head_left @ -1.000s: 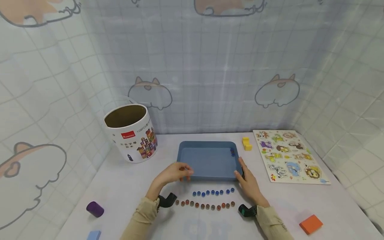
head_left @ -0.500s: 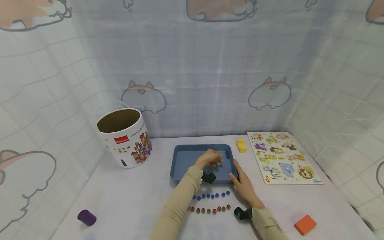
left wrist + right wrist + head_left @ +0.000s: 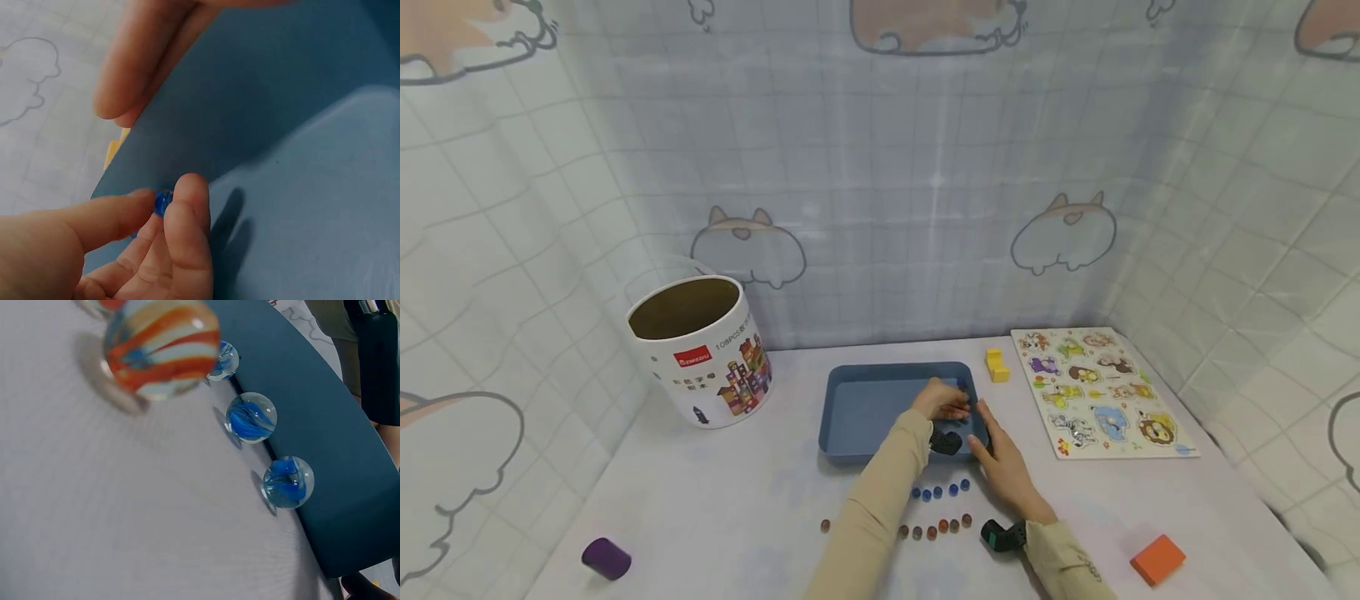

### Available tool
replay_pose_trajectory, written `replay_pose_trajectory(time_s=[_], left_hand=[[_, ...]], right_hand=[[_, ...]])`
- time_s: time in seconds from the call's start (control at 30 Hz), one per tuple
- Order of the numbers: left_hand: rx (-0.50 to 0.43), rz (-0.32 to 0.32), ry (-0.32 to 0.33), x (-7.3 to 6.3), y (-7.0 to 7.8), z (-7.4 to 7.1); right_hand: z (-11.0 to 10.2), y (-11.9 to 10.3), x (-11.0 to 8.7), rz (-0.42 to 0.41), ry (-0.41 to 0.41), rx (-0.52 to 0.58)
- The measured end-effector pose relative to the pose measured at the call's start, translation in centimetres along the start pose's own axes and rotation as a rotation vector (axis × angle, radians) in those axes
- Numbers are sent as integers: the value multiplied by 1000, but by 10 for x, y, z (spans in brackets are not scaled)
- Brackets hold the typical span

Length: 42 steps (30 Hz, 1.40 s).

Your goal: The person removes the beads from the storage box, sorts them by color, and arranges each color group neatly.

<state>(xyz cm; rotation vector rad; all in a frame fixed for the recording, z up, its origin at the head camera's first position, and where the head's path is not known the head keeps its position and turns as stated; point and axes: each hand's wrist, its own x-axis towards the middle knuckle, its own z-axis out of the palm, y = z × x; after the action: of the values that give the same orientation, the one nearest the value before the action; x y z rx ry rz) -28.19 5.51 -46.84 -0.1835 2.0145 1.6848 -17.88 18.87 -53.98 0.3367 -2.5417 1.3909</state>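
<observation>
My left hand [image 3: 942, 402] reaches into the blue-grey tray [image 3: 844, 417] near its right side. In the left wrist view its thumb and finger pinch a blue glass marble [image 3: 162, 202] low over the tray floor. Another blue marble [image 3: 961, 383] lies by the tray's back right corner. My right hand [image 3: 1004, 468] rests along the tray's right wall, fingers straight, thumb near the front right corner. In front of the tray, a row of blue marbles [image 3: 937, 492] and a row of reddish-brown ones [image 3: 932, 532] are partly hidden by my left sleeve.
A white printed bucket [image 3: 700, 358] stands at the back left. Right of the tray are a yellow block [image 3: 997, 366] and an animal puzzle board [image 3: 1097, 396]. A purple cylinder [image 3: 606, 558] lies front left, an orange block [image 3: 1158, 560] front right.
My left hand has moved from the tray's front left edge across to its right side. The right hand stays at the tray's right wall. The head view has shifted slightly.
</observation>
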Motion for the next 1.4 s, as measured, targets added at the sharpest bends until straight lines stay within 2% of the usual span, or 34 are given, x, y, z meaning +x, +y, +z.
replay_pose_trajectory(time_s=[0.17, 0.33, 0.47, 0.57, 0.7, 0.83, 0.97, 1.17, 1.27, 1.4], left_hand=[[-16, 8, -44, -4, 2, -7], [23, 47, -90, -9, 5, -24], [87, 119, -143, -24, 4, -47], [184, 189, -165, -42, -1, -68], [340, 261, -146, -75, -8, -92], [406, 286, -157, -108, -22, -115], [487, 307, -163, -131, -45, -133], [646, 341, -92, -151, -72, -143], [708, 350, -49, -156, -79, -144], [767, 331, -17, -157, -85, -142]], right_hand=[[1, 1, 1, 10, -5, -18], [0, 2, 1, 30, -19, -32], [0, 1, 1, 39, -36, -32], [-2, -1, -1, 46, -39, -30], [-4, -4, -2, 50, -39, -34], [-4, -5, -1, 38, -37, -34], [-4, -5, 1, 35, -40, -32], [-3, -3, 1, 49, -45, -44], [-2, -2, 1, 47, -44, -43], [-3, -4, 1, 45, -50, -35]])
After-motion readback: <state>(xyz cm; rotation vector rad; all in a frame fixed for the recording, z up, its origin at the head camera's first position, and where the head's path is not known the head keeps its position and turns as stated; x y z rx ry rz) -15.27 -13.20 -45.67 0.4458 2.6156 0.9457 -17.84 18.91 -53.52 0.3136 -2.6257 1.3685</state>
